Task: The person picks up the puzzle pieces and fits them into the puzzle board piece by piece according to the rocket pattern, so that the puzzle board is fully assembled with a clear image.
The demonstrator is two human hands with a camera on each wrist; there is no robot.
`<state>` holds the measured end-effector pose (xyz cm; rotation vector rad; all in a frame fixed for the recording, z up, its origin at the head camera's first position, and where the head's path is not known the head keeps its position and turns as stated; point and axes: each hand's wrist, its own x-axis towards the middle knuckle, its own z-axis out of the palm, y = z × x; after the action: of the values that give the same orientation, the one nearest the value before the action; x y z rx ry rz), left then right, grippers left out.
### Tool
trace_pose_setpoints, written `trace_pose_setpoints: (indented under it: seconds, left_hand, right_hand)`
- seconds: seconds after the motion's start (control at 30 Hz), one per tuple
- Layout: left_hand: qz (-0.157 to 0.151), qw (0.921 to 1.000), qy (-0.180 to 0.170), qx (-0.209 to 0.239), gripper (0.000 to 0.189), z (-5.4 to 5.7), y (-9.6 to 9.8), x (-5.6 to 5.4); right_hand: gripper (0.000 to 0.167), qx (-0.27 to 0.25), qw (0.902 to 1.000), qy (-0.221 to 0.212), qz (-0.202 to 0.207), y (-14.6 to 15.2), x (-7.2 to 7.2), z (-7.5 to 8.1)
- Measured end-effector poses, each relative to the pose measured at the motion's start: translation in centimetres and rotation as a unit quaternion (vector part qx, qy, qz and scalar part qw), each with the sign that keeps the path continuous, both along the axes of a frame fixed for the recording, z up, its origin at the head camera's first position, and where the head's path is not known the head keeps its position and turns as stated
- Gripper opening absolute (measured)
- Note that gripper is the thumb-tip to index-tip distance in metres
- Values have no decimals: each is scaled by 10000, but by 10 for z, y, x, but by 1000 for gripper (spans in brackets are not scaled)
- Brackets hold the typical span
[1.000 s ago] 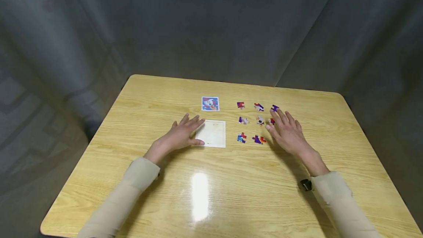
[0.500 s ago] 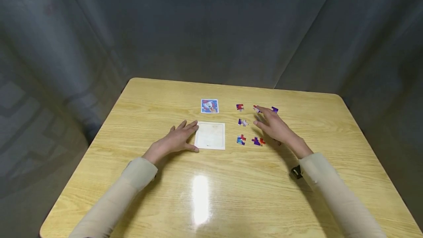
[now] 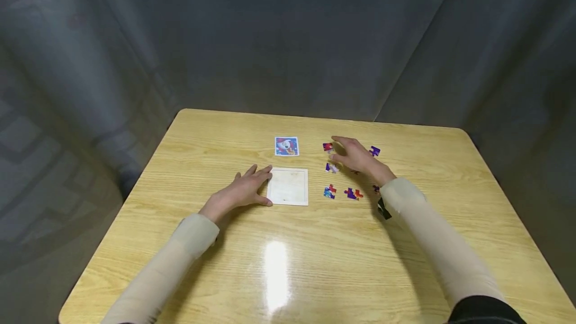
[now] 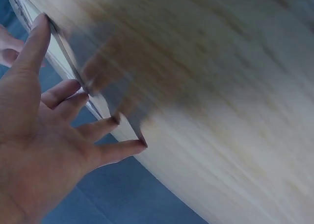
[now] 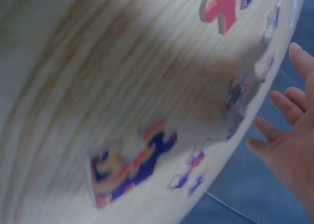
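My left hand [image 3: 245, 189] lies with spread fingers at the left edge of a white square puzzle board [image 3: 288, 187]. In the left wrist view its fingertips [image 4: 138, 144] touch the table along the board's edge. My right hand [image 3: 356, 158], fingers loosely bent, hovers over the puzzle pieces with nothing between the fingers. Nearest its fingertips are a red-and-purple puzzle piece [image 3: 327, 147] and a purple-and-white one [image 3: 332, 168]. This hand and wrist hide other pieces in the head view. A patterned piece [image 5: 130, 167] lies flat in the right wrist view.
Behind the board lies a small picture card [image 3: 286, 146]. Towards the front of the pieces are a blue-and-red one [image 3: 330, 192] and a purple-and-orange one [image 3: 353, 193]. A purple piece [image 3: 374, 151] sits farther right. Grey curtain [image 3: 279, 39] hangs behind the table.
My right hand has swept left over the pieces, from the right column to the left column. My left hand has drawn back slightly from over the board to its left edge.
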<state>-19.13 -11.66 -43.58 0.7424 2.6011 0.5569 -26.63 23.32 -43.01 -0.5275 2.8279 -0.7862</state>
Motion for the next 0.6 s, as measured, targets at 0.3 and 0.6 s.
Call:
trace_pose_setpoints:
  seconds: [0.3, 0.6]
  left_hand:
    - [28, 10000, -39, 72, 86, 0, -3, 1]
    - [12, 9999, 1, 130, 85, 2, -9, 7]
  right_hand:
    - [66, 159, 9993, 56, -337, -2, -15, -14]
    - [57, 72, 9992, 247, -300, -14, -16, -18]
